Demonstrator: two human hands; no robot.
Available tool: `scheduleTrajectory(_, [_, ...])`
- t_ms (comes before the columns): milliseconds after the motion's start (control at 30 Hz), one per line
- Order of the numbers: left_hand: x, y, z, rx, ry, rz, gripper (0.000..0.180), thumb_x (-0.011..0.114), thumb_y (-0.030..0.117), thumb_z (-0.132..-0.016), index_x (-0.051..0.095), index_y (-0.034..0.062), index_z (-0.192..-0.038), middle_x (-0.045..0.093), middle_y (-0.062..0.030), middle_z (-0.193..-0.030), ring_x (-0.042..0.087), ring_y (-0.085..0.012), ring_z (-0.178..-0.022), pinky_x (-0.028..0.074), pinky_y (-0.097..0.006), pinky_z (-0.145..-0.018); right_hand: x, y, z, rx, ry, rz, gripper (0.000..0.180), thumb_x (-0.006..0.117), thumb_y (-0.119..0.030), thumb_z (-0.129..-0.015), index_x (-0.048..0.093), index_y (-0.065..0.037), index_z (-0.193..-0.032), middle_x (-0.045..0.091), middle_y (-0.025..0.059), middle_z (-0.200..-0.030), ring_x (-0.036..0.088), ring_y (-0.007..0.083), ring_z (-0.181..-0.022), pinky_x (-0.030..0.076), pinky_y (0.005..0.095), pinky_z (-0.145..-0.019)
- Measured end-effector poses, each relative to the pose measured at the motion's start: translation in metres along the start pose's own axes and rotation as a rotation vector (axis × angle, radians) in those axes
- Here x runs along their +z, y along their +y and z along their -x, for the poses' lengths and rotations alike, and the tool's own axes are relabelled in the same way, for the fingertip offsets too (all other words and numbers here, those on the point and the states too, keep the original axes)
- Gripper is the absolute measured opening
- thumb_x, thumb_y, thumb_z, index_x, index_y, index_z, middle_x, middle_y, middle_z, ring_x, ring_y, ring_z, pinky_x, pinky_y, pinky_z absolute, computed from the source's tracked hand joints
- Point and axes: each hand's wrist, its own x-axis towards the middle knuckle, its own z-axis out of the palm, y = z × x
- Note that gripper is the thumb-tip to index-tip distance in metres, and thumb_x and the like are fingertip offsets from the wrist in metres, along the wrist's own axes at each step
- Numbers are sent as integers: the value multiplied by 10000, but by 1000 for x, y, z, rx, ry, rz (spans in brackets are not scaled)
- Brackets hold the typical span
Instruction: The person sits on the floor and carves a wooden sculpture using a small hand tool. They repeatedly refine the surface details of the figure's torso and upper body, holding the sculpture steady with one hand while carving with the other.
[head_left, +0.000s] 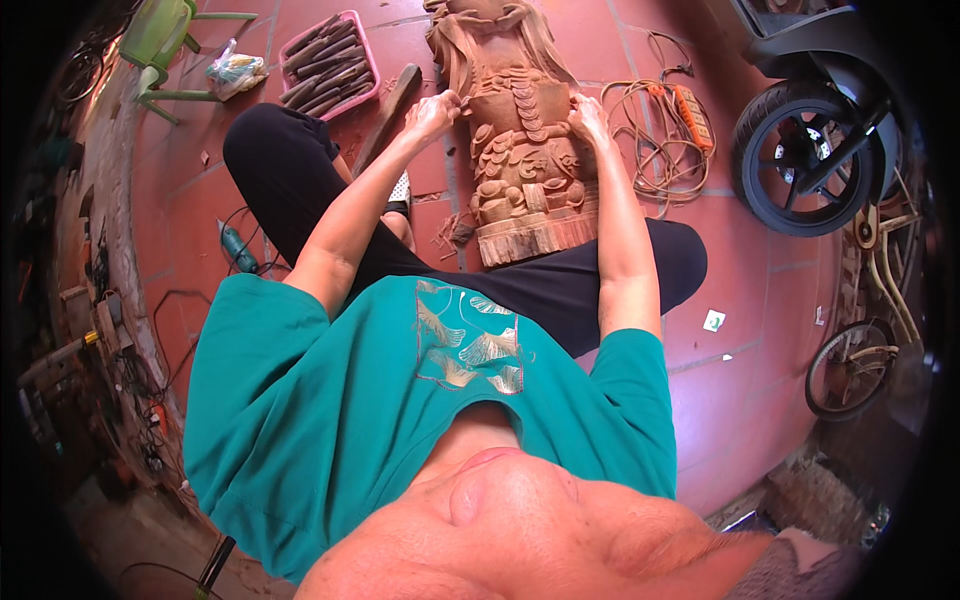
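Note:
A large carved reddish-brown wooden statue (520, 140) lies on the red tile floor between my legs, its cut base toward me. My left hand (435, 112) is at the statue's left side, fingers pinched on a small piece that looks like sandpaper pressed to the carving. My right hand (588, 118) grips the statue's right edge. Both forearms reach forward from my teal shirt.
A pink tray (365, 40) of carving tools lies at upper left, a wooden stick (385, 115) beside it. A green plastic chair (160, 45) stands further left. An orange power strip with coiled cable (690, 115), a motorbike wheel (800, 160) and a bicycle wheel (850, 365) are right. A power tool (238, 250) lies left.

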Motion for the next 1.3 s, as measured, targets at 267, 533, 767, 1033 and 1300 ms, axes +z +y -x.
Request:
scheduleTrajectory(267, [30, -11, 3, 7, 222, -167, 237, 559, 230, -899, 514, 39, -1032, 658, -255, -823, 648, -438, -815, 499, -534, -707, -10, -17, 3, -6, 6, 1, 363, 482, -124, -791, 634, -46, -1111, 648, 233, -1059, 606, 374, -1034, 479, 450, -903])
scheduleTrajectory(533, [33, -5, 2, -132, 277, 140, 232, 579, 235, -875, 570, 23, -968, 658, -248, -895, 641, -404, -893, 483, -484, -790, 0, -3, 0, 29, 33, 15, 378, 484, -120, -776, 654, -77, -1110, 641, 256, -1057, 613, 397, -1025, 486, 460, -914])
scheduleTrajectory(767, [37, -8, -1, -46, 260, -72, 224, 557, 230, -893, 536, 36, -1003, 655, -257, -827, 644, -439, -830, 499, -528, -719, -7, -14, 3, 10, -4, -15, 395, 480, -130, -787, 637, -94, -1147, 627, 263, -1092, 606, 403, -1040, 484, 474, -915])
scheduleTrajectory(1033, [27, 12, -12, 96, 201, -248, 235, 590, 195, -876, 484, 11, -976, 656, -264, -823, 654, -432, -812, 512, -518, -677, 0, -9, 7, 48, 31, 7, 347, 519, -167, -819, 621, -67, -1136, 623, 229, -1071, 577, 375, -1058, 463, 453, -921])
scheduleTrajectory(1300, [24, 7, -5, 100, 193, -225, 245, 559, 229, -908, 492, -4, -948, 650, -265, -783, 660, -419, -777, 504, -524, -653, -4, -7, 6, 6, -2, 8, 369, 521, -156, -819, 601, -79, -1171, 594, 257, -1107, 593, 405, -1026, 482, 463, -894])
